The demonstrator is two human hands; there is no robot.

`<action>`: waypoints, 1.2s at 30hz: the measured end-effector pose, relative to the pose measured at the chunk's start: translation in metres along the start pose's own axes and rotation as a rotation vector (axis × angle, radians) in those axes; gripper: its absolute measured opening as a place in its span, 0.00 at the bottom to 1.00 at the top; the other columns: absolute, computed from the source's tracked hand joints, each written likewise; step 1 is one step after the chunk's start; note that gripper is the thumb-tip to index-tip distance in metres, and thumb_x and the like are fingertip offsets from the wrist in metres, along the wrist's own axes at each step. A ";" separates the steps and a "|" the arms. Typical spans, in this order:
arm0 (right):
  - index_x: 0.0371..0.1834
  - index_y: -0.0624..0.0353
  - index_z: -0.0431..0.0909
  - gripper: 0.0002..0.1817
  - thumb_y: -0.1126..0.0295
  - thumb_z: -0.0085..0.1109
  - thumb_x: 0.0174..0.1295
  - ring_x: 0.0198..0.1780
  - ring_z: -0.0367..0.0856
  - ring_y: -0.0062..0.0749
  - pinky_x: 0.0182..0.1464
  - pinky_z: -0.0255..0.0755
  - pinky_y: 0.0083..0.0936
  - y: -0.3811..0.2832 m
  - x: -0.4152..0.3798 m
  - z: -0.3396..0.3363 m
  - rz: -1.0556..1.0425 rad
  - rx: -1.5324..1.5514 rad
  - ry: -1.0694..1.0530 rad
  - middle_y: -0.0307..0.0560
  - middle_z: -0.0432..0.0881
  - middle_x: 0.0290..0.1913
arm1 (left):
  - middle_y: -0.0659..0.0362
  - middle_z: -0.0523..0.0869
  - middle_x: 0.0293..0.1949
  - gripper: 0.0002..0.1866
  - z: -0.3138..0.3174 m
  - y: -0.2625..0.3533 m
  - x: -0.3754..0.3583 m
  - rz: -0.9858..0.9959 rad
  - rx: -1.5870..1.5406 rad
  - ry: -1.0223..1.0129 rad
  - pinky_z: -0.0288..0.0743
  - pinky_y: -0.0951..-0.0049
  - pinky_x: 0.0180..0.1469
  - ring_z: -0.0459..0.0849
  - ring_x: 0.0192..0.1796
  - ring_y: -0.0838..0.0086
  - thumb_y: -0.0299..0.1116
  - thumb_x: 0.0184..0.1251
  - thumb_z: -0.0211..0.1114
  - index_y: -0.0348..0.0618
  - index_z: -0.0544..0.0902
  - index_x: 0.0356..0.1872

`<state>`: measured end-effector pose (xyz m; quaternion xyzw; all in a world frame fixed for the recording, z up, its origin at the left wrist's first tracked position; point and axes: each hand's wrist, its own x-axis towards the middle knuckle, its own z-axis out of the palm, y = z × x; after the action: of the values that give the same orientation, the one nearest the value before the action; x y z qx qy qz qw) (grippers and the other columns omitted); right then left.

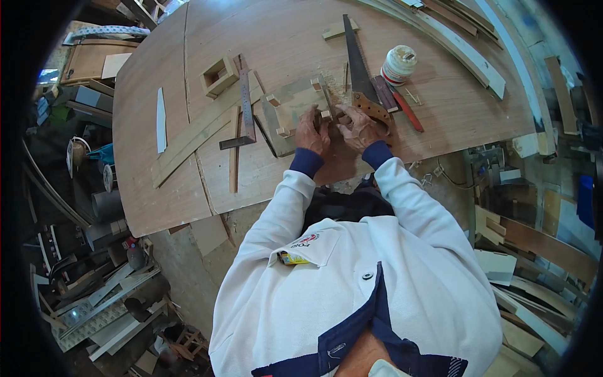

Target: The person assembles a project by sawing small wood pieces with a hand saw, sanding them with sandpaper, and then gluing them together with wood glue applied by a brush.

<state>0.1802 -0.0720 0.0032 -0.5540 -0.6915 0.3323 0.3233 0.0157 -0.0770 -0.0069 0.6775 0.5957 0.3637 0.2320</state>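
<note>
A small wooden board with several short block legs (298, 107) lies on a larger flat piece (269, 120) in front of me. At its near right corner, my left hand (312, 133) has fingers and thumb curled around a small wooden block (326, 115). Just to the right is my right hand (359, 129), its fingers bent together towards that corner; anything between them is hidden. Beside and partly behind the right hand lies a handsaw (358, 63), its wooden handle (372, 108) nearest the wrist.
On the wooden table (151, 195) lie a metal try square (246, 107), a small open wooden box (220, 76), a long plank (188, 141) and a thin strip (234, 157). A white glue jar (400, 65) and a red tool (408, 110) are at right. Long boards (468, 50) line the far right edge.
</note>
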 end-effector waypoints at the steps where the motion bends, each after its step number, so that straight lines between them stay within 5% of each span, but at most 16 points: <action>1: 0.57 0.57 0.74 0.25 0.72 0.62 0.53 0.54 0.78 0.53 0.58 0.72 0.40 0.001 0.000 0.002 -0.017 0.021 0.030 0.58 0.80 0.50 | 0.44 0.82 0.48 0.30 0.000 0.000 0.000 0.025 -0.007 0.017 0.72 0.56 0.56 0.79 0.51 0.48 0.26 0.57 0.64 0.36 0.67 0.62; 12: 0.57 0.57 0.74 0.23 0.73 0.62 0.54 0.53 0.78 0.52 0.58 0.72 0.39 0.002 -0.002 0.006 -0.007 0.044 0.051 0.59 0.79 0.52 | 0.47 0.84 0.45 0.31 0.000 0.005 -0.002 -0.062 -0.070 0.064 0.74 0.57 0.52 0.81 0.48 0.50 0.23 0.56 0.64 0.39 0.66 0.63; 14: 0.57 0.56 0.74 0.24 0.72 0.62 0.54 0.53 0.78 0.52 0.59 0.72 0.39 0.004 -0.002 0.007 -0.023 0.034 0.058 0.59 0.79 0.52 | 0.50 0.86 0.44 0.32 0.004 -0.002 -0.002 0.009 0.018 0.117 0.80 0.60 0.45 0.87 0.42 0.55 0.26 0.58 0.67 0.46 0.65 0.64; 18: 0.57 0.56 0.74 0.24 0.72 0.62 0.54 0.53 0.78 0.52 0.58 0.72 0.39 0.004 -0.002 0.009 -0.028 0.019 0.066 0.59 0.79 0.51 | 0.48 0.85 0.43 0.31 0.001 0.006 -0.002 -0.058 -0.048 0.071 0.76 0.58 0.51 0.82 0.48 0.51 0.23 0.56 0.64 0.40 0.65 0.63; 30: 0.55 0.57 0.76 0.24 0.76 0.62 0.52 0.53 0.78 0.52 0.58 0.73 0.36 0.000 -0.002 0.006 0.040 0.082 0.052 0.59 0.79 0.52 | 0.51 0.87 0.44 0.31 0.002 0.001 -0.002 0.030 0.084 0.087 0.79 0.59 0.46 0.87 0.44 0.56 0.26 0.58 0.65 0.47 0.64 0.63; 36: 0.56 0.56 0.75 0.22 0.74 0.61 0.55 0.49 0.81 0.48 0.55 0.74 0.37 0.004 -0.001 0.008 -0.010 0.043 0.064 0.56 0.80 0.49 | 0.49 0.85 0.45 0.31 0.000 0.005 -0.002 -0.057 0.005 0.022 0.75 0.58 0.53 0.82 0.50 0.52 0.26 0.57 0.65 0.41 0.66 0.64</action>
<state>0.1762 -0.0733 -0.0048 -0.5538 -0.6761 0.3277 0.3588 0.0189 -0.0796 -0.0033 0.6568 0.6184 0.3625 0.2340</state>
